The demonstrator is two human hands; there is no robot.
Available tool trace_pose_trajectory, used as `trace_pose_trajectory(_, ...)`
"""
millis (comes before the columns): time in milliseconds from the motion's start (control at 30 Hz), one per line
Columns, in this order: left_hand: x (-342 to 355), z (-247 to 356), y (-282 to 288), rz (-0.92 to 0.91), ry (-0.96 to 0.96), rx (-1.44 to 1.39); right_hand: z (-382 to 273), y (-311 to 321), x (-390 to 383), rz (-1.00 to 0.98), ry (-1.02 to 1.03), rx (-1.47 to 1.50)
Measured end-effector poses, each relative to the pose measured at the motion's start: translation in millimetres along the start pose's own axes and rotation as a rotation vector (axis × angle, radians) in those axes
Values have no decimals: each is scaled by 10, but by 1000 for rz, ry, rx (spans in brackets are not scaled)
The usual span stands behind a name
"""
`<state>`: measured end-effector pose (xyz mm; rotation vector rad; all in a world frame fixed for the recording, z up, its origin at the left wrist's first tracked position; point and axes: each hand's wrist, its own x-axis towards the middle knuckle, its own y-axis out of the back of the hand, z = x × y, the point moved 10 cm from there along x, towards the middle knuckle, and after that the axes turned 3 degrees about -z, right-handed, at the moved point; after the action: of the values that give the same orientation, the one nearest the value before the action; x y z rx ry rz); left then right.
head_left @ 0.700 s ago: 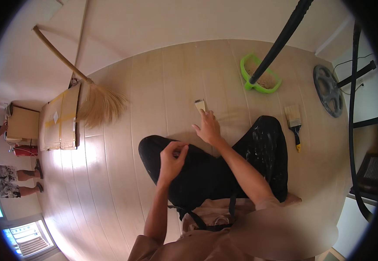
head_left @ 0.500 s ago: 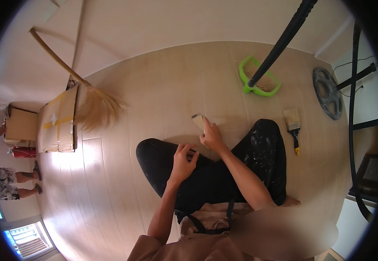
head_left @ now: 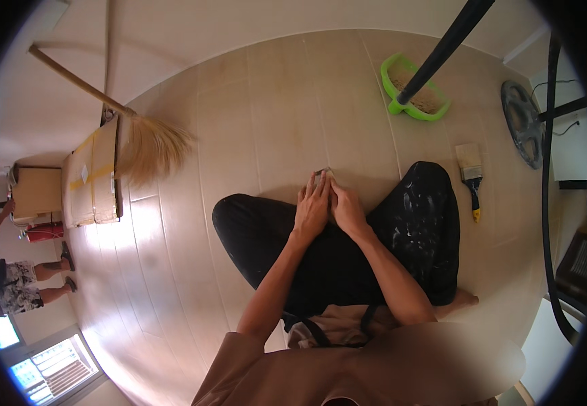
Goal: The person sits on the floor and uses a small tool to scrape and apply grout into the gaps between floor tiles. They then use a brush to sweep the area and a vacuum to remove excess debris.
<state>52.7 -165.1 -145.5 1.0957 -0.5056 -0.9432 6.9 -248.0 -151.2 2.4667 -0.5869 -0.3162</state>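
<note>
The scraper (head_left: 325, 172) is now at the hands, at centre, near side, between and just beyond the knees (head_left: 238, 213). Only its far end shows; fingers cover the rest. Contact between scraper and floor (head_left: 273, 101) cannot be confirmed.

Changes from the earlier frames:
Left hand (head_left: 313, 204): previously apart, above the left thigh; now moved right and far, just beside the right hand. Its fingers are nearly straight, close together, and reach the scraper. Whether they grip it cannot be told.
Right hand (head_left: 347, 208): previously extended with the scraper exposed; now narrow around the scraper, which is mostly hidden.
View: shifted slightly. The broom, dustpan and brush keep their places.

Surroundings:
The dustpan (head_left: 430, 117) lies on the floor, far right, green, with pale brown debris inside. Its black pole (head_left: 445, 51) rises across the view and hides part of the debris. The brush (head_left: 471, 172) lies right of the right knee, bristles far, yellow handle tip near. A grey round base (head_left: 522, 125) stands farther right; a black hose (head_left: 551, 183) runs at the right edge. At left, the broom (head_left: 155, 149) has its bristles beside a taped carton (head_left: 94, 179). A co-worker (head_left: 21, 287) stands at far left, well apart from the scraper.
</note>
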Motion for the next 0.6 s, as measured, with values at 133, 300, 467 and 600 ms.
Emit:
trace_pose_trajectory(133, 200, -109, -83, -27, -51, 87, 71, -82, 154, -87, -62, -122)
trace_pose_trajectory(300, 272, -74, -88, -17, -119, 152, 161, -123, 192, -157, -129, -128)
trace_pose_trajectory(467, 438, -144, -12, -8, -132, 151, 74, -32, 451, -93, -52, -114)
trace_pose_trajectory(600, 312, -99, -37, -30, -166, 206, -46, -18, 210, -72, -25, -203)
